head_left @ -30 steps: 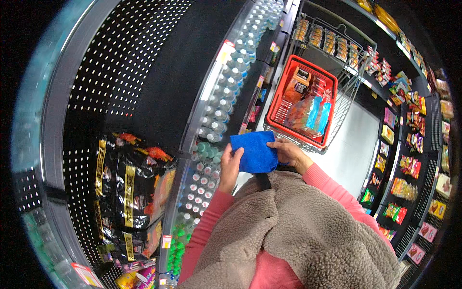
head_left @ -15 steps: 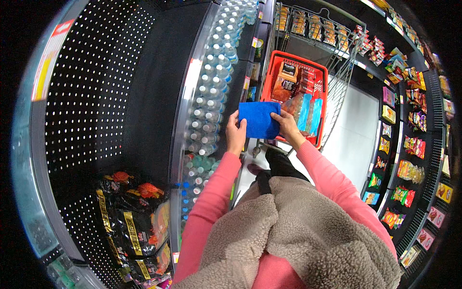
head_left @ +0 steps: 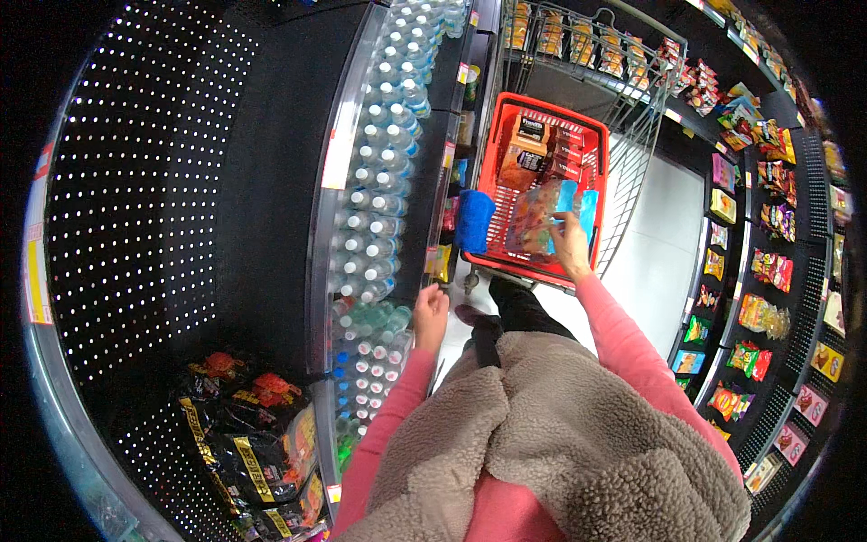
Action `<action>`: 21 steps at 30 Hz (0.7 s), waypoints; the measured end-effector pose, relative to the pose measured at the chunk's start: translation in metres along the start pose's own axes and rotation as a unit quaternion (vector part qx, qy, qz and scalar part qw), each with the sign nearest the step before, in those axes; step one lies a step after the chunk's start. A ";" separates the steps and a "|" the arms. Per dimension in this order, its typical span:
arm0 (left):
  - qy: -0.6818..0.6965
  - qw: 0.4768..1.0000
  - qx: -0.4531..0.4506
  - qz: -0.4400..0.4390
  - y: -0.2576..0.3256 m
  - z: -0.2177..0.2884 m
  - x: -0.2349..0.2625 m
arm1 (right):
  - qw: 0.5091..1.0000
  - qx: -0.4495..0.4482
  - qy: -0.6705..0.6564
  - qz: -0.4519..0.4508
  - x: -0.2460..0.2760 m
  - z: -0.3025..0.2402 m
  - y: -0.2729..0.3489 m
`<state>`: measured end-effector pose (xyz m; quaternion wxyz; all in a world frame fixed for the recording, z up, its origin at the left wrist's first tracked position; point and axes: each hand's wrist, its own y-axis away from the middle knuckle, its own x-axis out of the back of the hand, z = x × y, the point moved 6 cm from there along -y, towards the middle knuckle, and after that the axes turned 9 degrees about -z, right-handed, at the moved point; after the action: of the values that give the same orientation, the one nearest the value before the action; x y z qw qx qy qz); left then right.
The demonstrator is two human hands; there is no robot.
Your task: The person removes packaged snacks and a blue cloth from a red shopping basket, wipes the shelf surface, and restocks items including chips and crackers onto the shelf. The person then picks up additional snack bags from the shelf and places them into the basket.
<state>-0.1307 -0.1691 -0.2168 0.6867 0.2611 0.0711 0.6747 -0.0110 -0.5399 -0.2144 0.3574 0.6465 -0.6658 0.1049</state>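
Note:
A blue cloth [head_left: 475, 221] hangs over the left rim of a red shopping basket [head_left: 599, 135], with neither of my hands on it. My right hand [head_left: 571, 246] is inside the basket's near right part, its fingers closed at the blue top of a clear packet [head_left: 537, 217] of small reddish-brown pieces. Another blue-topped packet [head_left: 588, 217] lies close beside that hand. Farther back in the basket are an orange-brown package [head_left: 526, 154] and several dark red boxes [head_left: 567, 154]. My left hand [head_left: 431, 316] hovers beside the shelved bottles, empty, its fingers loosely bent and apart.
The basket rests on a wire shopping cart [head_left: 632, 172]. Along the left runs a shelf of clear water bottles [head_left: 384, 190], with black-and-gold packages [head_left: 257, 452] lower left. Hanging snack bags [head_left: 770, 266] line the right shelving.
The blue cloth has left both hands and now drapes over the basket's left rim. My left hand has drawn back toward me; my right hand has moved onto a packet in the basket.

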 end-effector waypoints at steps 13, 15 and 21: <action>0.083 0.995 0.046 -0.019 0.027 -0.015 0.001 | 0.981 -0.073 0.167 -0.059 -0.020 0.038 -0.004; 0.085 0.995 0.042 -0.033 0.032 -0.007 0.002 | 0.985 -0.058 0.152 -0.062 -0.031 0.037 -0.008; 0.105 0.992 0.068 -0.037 0.051 -0.006 0.007 | 0.995 0.034 0.088 -0.035 -0.049 0.016 -0.026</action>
<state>-0.1782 -0.1631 -0.1966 0.6806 0.2321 0.1975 0.6663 0.0038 -0.5151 -0.2641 0.3964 0.6695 -0.6044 0.1711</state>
